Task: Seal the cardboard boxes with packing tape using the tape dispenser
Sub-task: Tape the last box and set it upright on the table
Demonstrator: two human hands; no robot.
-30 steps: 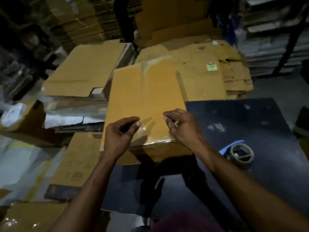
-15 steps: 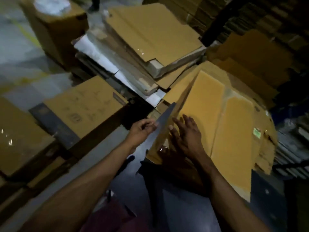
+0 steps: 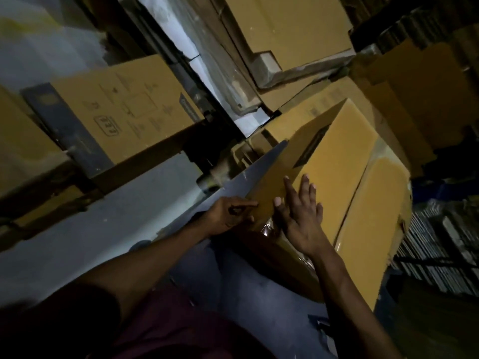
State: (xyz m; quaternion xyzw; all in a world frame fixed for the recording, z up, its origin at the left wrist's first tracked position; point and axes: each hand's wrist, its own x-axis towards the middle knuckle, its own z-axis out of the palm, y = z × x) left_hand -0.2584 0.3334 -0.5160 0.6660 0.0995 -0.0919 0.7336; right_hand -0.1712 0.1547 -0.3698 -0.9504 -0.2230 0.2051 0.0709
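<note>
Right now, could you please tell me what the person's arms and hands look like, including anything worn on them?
Both forearms are bare from the elbow down, with no sleeves reaching them. The left hand and the right hand wear no gloves, and no rings, watch or bands show in this dim light. A dark maroon garment covers the torse at the bottom of the view.

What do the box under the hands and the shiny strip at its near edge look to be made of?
Box: apparently cardboard, a matte tan-yellow surface with straight folded edges and a flap seam along the top. Shiny strip beside the right hand: probably clear plastic packing tape, glossy and see-through with crinkled highlights. The dim light leaves its exact type open.
</note>
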